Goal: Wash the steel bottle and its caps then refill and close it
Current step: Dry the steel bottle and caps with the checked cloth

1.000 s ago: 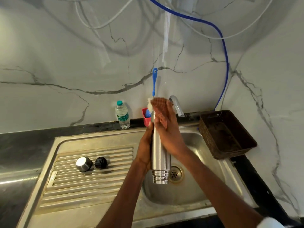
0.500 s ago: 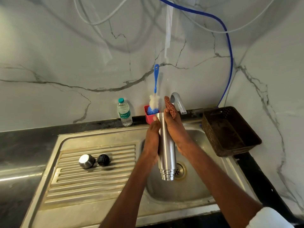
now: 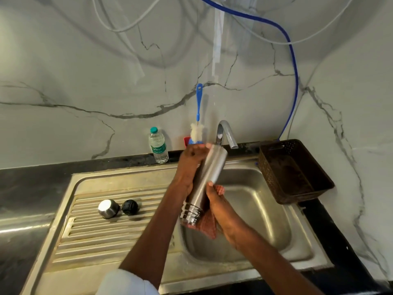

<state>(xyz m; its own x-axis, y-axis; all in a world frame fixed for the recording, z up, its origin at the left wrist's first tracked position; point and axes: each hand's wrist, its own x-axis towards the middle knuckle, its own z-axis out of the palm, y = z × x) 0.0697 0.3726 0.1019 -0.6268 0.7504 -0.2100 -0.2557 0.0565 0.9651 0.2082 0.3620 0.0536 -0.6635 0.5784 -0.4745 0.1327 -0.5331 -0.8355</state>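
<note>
I hold the steel bottle (image 3: 209,175) upside down and tilted over the sink basin (image 3: 261,211), its threaded mouth pointing down toward me. My left hand (image 3: 189,165) grips its upper part near the base. My right hand (image 3: 221,207) presses a reddish-brown scrub cloth (image 3: 207,226) against the bottle's lower body near the mouth. The steel cap (image 3: 108,208) and the black inner cap (image 3: 129,207) lie side by side on the ribbed drainboard (image 3: 95,237) to the left.
The tap (image 3: 225,133) stands just behind the bottle. A blue-handled bottle brush (image 3: 197,124) sits in a red holder, next to a small plastic water bottle (image 3: 157,148). A dark brown basket (image 3: 293,171) rests at the sink's right edge.
My right hand slid the cloth from the bottle's top end down to its mouth end. The bottle tilted from upright to leaning right.
</note>
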